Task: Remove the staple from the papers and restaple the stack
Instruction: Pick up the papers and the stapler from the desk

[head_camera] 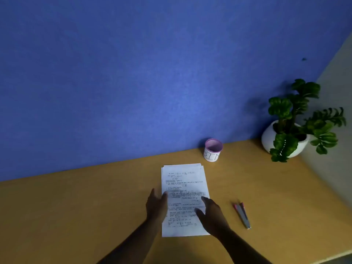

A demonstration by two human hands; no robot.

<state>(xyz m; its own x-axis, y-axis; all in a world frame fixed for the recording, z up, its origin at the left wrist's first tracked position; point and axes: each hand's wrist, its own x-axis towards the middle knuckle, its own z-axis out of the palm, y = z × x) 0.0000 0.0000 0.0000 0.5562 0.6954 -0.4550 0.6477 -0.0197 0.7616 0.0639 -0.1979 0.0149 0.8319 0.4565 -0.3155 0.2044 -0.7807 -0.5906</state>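
Observation:
A stack of white papers [182, 180] with handwriting lies flat on the wooden desk [76, 216], its sheets slightly fanned at the top edge. My left hand [156, 205] rests at the stack's left edge, fingers spread, thumb on the sheet. My right hand [211, 214] lies on the stack's lower right part, fingers apart and flat. A slim grey stapler with pink tips [242, 215] lies on the desk to the right of the papers, apart from both hands. No staple can be made out in the papers.
A small white cup with a purple rim, labelled BIN [213, 150], stands behind the papers by the blue wall. A green plant in a white pot [285, 139] sits at the back right corner. The desk's front edge runs at lower right.

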